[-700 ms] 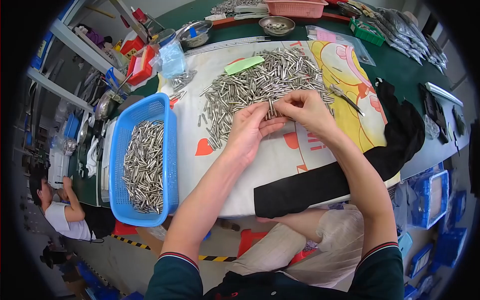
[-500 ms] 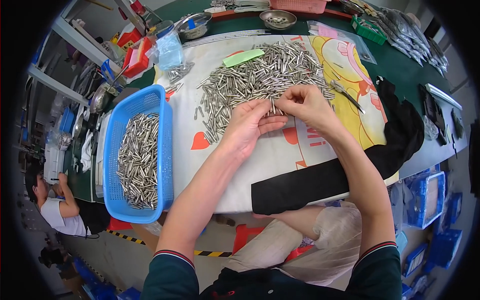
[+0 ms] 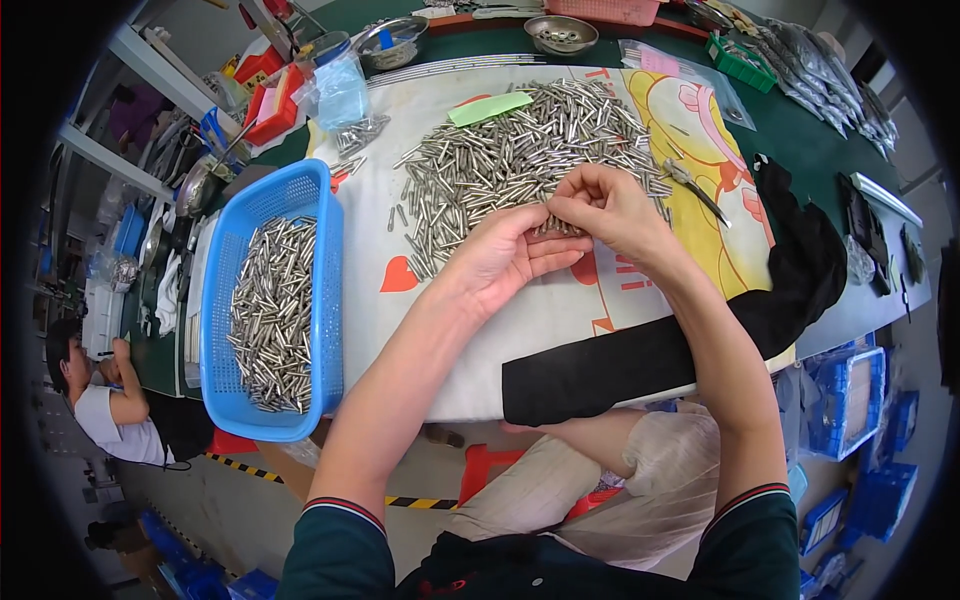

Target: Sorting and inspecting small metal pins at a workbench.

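Observation:
My left hand (image 3: 512, 258) is turned palm up at the near edge of a heap of slim silver metal pins (image 3: 560, 130). Its thumb and forefinger are pinched, while the other fingers stretch to the right, half curled. Fingertips of my right hand (image 3: 612, 212) are pinched too and meet the left thumb and forefinger. Whatever lies between them is hidden by the fingers. A pale green slip (image 3: 490, 109) rests on top of the heap. On my left, a blue plastic basket (image 3: 332, 300) holds many similar metal pins (image 3: 275, 320).
Dark-handled pliers (image 3: 697, 191) lie right of the heap on the printed cloth (image 3: 450, 375). Black fabric (image 3: 600, 375) stretches along the near right side. Behind are a metal bowl (image 3: 561, 36) and green tray (image 3: 740, 64). At far left a person (image 3: 115, 405) sits.
My left hand has shifted slightly right, its fingers reaching further under the right hand. Metal pieces visible between the fingertips before are now covered. The view has moved a little.

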### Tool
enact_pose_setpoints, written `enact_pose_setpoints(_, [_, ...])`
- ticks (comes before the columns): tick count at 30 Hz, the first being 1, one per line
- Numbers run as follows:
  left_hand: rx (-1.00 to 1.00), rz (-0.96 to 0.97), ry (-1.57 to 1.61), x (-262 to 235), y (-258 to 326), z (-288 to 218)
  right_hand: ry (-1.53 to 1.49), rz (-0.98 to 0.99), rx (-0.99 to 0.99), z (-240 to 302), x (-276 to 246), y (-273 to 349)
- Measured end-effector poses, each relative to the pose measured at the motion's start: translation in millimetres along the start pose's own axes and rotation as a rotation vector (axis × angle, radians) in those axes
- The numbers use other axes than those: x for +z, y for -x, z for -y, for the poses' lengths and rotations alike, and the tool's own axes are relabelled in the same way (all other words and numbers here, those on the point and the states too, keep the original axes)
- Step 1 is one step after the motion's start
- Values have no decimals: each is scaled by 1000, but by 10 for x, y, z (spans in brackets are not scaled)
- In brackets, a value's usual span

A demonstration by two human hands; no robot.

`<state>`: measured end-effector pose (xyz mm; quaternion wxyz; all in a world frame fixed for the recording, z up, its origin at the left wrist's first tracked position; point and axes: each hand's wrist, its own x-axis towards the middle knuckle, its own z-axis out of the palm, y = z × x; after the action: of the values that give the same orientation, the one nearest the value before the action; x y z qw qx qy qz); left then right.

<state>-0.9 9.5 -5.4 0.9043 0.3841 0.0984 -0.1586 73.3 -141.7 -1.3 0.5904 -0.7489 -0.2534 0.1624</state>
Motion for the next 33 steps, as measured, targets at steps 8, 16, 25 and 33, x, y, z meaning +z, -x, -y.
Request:
enact_pose_setpoints(8, [-7, -5, 32, -6, 1, 6, 73, 57, 53, 51, -14, 11])
enact_pose_setpoints(16, [-24, -12, 50, -13, -14, 17, 99, 53, 54, 42, -17, 11])
enact_pose_setpoints(25, [28, -5, -64, 5, -17, 0, -4, 47, 68, 80, 19, 24])
enact_pose_setpoints(33, [146, -149, 78, 19, 15, -74, 384, -96, -617, 74, 88, 69])
